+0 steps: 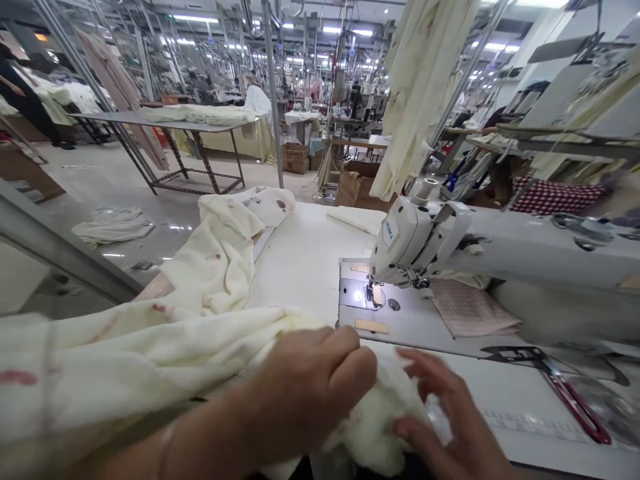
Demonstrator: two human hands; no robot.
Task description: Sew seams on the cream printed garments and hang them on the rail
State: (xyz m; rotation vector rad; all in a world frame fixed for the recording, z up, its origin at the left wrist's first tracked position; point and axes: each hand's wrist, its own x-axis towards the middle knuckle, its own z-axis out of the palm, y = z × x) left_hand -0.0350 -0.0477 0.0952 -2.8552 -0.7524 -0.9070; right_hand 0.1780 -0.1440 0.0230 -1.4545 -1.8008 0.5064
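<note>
Cream fabric (150, 353) gripped by closed fingers of left hand (310, 383), touched by half-open fingers of right hand (450, 427), in front of sewing machine (415, 243); none yet under needle (371, 291).

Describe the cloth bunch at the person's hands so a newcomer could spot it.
Find the white sewing machine on the work table. Just in front of the machine's bed, the left hand and right hand press on a bunched cream cloth. Unlike the loose stained pile farther back, it is crumpled tight between both hands.
</note>
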